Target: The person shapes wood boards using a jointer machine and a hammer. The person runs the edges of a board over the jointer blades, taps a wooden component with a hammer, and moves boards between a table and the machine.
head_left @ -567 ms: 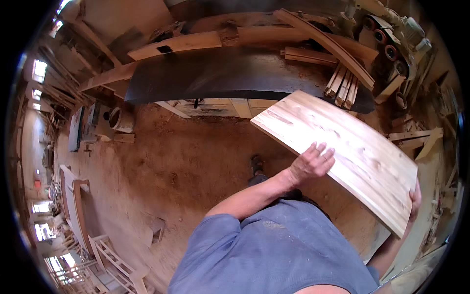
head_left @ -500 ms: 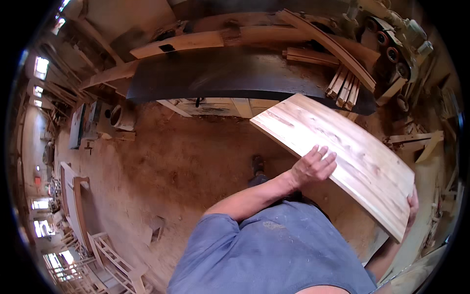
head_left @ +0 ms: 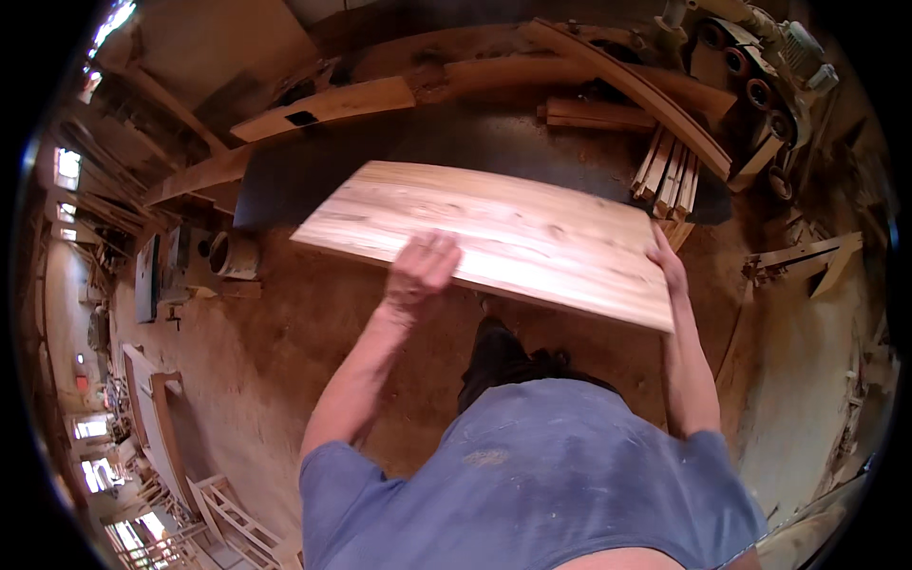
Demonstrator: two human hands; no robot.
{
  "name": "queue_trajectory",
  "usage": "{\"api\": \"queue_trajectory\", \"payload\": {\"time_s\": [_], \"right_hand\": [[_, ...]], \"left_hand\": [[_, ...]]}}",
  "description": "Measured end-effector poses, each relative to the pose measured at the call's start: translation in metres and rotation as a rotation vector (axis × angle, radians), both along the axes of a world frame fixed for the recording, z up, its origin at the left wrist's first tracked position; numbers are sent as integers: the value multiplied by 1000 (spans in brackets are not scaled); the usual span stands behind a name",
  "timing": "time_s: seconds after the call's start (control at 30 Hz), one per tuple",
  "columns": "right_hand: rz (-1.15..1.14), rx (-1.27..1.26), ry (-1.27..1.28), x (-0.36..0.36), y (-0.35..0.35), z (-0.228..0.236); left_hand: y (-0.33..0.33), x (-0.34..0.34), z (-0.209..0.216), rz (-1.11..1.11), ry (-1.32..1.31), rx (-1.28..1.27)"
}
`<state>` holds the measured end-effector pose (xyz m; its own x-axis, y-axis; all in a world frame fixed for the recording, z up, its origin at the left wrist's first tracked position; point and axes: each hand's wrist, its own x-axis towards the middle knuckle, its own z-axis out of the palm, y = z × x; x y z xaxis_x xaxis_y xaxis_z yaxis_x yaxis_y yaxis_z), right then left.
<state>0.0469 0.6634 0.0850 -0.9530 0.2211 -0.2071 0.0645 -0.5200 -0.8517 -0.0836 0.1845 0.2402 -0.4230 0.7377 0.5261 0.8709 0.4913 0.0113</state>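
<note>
A pale wooden panel [head_left: 513,223] spans the space before me, held up over the near edge of a dark workbench [head_left: 294,171]. Its near long edge is gripped by my left hand [head_left: 424,269], fingers lying over the top face and the thumb hidden. At the panel's right end, my right hand [head_left: 671,266] clasps the short edge; part of its fingers is out of sight behind the wood. The panel's left end reaches further out over the bench than its right end.
Several short wooden strips [head_left: 667,171] and a long board [head_left: 636,90] lie on the bench's right side. Curved wooden pieces [head_left: 323,109] line its back. A machine with rollers [head_left: 760,85] stands far right. A bucket [head_left: 234,255] sits on the left, and a wooden frame [head_left: 233,518] lower left.
The panel has swung from my right side to in front of me and now lies more level across. Both hands moved left with it, keeping their hold.
</note>
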Motion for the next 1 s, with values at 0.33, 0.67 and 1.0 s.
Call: {"api": "queue_trajectory", "payload": {"time_s": [0.33,0.67,1.0], "right_hand": [[105,-96,-276,-365,-141,-8],[232,55,-551,-222,-185,81],[205,-503,-486,-215,-214,51]], "left_hand": [[-120,-207,-38,344,-180,-19],[-160,-161,55,287,-449,-161],[-133,-351,32,243,-934,-331]]}}
